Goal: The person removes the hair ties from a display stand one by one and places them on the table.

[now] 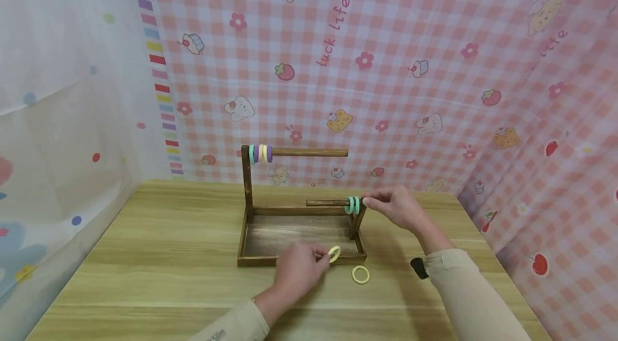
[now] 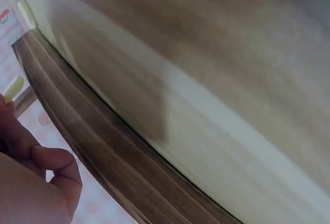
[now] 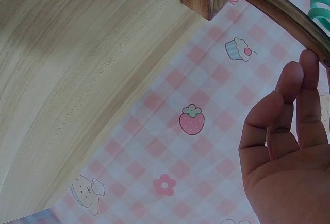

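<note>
My left hand (image 1: 299,271) pinches a pale yellow ring (image 1: 334,254) at the fingertips, over the front edge of a brown wooden stand (image 1: 247,185). That ring (image 2: 14,89) shows at the far left in the left wrist view. With thumb and fingertips, my right hand (image 1: 398,207) holds the top of the stand's short post (image 1: 358,222). Two green rings (image 1: 350,205) hang on the lower rod (image 1: 321,202), close beside those fingertips. In the right wrist view the fingers (image 3: 289,82) reach up to the wood; the thumb is hidden there.
A second yellow ring (image 1: 360,283) lies on the table (image 1: 169,255) in front of the stand's tray. Several green, purple, peach and yellow rings (image 1: 260,154) hang at the left end of the upper rod (image 1: 311,153). Behind the table hangs a pink checked cloth (image 1: 309,94).
</note>
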The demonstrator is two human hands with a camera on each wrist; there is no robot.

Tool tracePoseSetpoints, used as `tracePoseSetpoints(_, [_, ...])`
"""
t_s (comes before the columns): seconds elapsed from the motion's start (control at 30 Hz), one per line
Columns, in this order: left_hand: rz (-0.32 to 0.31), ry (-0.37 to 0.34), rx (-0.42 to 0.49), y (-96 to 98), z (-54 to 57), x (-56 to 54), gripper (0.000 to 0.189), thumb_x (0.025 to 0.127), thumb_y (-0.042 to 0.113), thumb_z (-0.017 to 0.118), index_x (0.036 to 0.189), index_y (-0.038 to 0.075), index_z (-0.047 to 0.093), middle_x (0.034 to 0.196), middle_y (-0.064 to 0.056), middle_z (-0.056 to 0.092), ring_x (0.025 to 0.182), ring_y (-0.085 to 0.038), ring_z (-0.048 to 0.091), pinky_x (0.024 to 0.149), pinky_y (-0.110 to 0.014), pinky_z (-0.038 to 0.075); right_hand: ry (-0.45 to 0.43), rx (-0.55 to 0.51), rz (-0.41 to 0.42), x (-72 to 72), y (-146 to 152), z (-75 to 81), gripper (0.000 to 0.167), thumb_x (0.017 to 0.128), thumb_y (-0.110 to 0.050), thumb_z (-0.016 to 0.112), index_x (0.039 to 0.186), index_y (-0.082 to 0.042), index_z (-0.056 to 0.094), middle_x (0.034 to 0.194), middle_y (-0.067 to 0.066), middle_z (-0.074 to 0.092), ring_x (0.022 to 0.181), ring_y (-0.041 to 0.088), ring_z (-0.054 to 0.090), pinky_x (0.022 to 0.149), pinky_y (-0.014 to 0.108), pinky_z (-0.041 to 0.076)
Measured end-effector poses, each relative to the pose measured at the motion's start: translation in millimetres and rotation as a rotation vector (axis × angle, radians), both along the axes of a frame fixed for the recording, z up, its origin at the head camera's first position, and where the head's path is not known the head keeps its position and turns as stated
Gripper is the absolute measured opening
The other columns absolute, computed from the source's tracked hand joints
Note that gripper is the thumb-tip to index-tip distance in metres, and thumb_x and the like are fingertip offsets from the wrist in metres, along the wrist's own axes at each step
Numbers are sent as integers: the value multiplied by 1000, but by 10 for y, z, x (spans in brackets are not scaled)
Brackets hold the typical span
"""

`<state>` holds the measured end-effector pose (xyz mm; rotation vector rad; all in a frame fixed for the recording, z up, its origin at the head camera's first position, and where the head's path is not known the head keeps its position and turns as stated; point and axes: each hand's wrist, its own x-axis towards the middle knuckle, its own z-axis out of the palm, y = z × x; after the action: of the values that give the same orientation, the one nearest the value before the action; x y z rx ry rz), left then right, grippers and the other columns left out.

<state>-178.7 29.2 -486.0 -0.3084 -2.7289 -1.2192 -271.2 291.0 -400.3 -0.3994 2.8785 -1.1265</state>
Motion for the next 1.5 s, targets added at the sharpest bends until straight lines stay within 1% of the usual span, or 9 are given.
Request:
tracePoseSetpoints(0.13, [-33, -7, -6, 33, -40, 42, 7, 89, 23, 80, 88, 22, 87, 86, 7, 83, 55, 2, 50, 48, -21, 36, 6, 7, 0, 1, 5, -3, 28, 106, -33, 70, 121, -13, 81, 119, 12, 81, 114, 31, 75, 95, 52, 62])
tracePoseSetpoints(0.23, [-73, -51, 5, 58, -77, 81, 7, 88, 22, 79, 86, 22, 87, 79, 8, 80, 53, 0, 47, 47, -23, 35, -1, -1, -4, 1, -2, -7, 28, 106, -33, 70, 121, -12, 81, 119, 12, 81, 115, 32, 75, 97, 53, 61])
tracePoseSetpoints(0.37, [-121, -91, 2, 97, -131, 125, 7, 87, 22, 80, 87, 20, 87, 67, 12, 71, 50, -4, 38, 45, -24, 31, -12, -10, -10, 2, -18, -16, 28, 106, -33, 71, 121, -12, 81, 119, 12, 81, 116, 32, 75, 98, 54, 61])
tracePoseSetpoints(0.53, [-138, -96, -22, 136, -186, 142, 7, 85, 23, 80, 87, 22, 86, 73, 14, 73, 53, -4, 38, 45, -25, 31, -8, -13, -8, 4, -20, -30, 28, 105, -32, 71, 120, -11, 82, 118, 12, 81, 115, 31, 75, 98, 53, 61])
tracePoseSetpoints(0.63, [-141, -95, -31, 149, -214, 134, 6, 85, 24, 81, 86, 22, 86, 77, 12, 77, 53, -4, 39, 45, -25, 32, -5, -14, -9, 4, -14, -28, 27, 105, -32, 71, 120, -12, 82, 118, 12, 81, 115, 31, 75, 97, 53, 61])
tracePoseSetpoints(0.7, [-136, -110, -27, 160, -225, 131, 7, 85, 24, 80, 86, 20, 86, 77, 11, 77, 52, -5, 39, 44, -25, 32, -5, -13, -4, 8, -7, -22, 27, 106, -32, 71, 120, -11, 82, 119, 13, 81, 115, 32, 75, 97, 54, 61])
tracePoseSetpoints(0.97, [-70, -186, -44, 147, -174, 114, 9, 85, 21, 78, 79, 21, 84, 78, 10, 75, 64, -6, 53, 53, -30, 42, 4, -9, -6, 10, -14, -13, 28, 106, -32, 71, 121, -11, 81, 121, 13, 80, 115, 32, 75, 97, 52, 61])
tracePoseSetpoints(1.33, [-61, -182, -43, 151, -178, 93, 7, 86, 24, 78, 85, 20, 84, 87, 7, 79, 74, -8, 61, 58, -34, 48, 20, -9, -7, 4, -18, -14, 28, 105, -32, 71, 120, -12, 82, 118, 12, 81, 113, 30, 76, 96, 51, 62])
tracePoseSetpoints(1.5, [-61, -188, -47, 159, -169, 92, 8, 88, 24, 77, 88, 20, 84, 93, 4, 81, 82, -13, 68, 62, -37, 51, 13, -13, -4, 9, -6, -19, 28, 106, -33, 70, 121, -12, 82, 119, 13, 81, 115, 32, 75, 97, 53, 61])
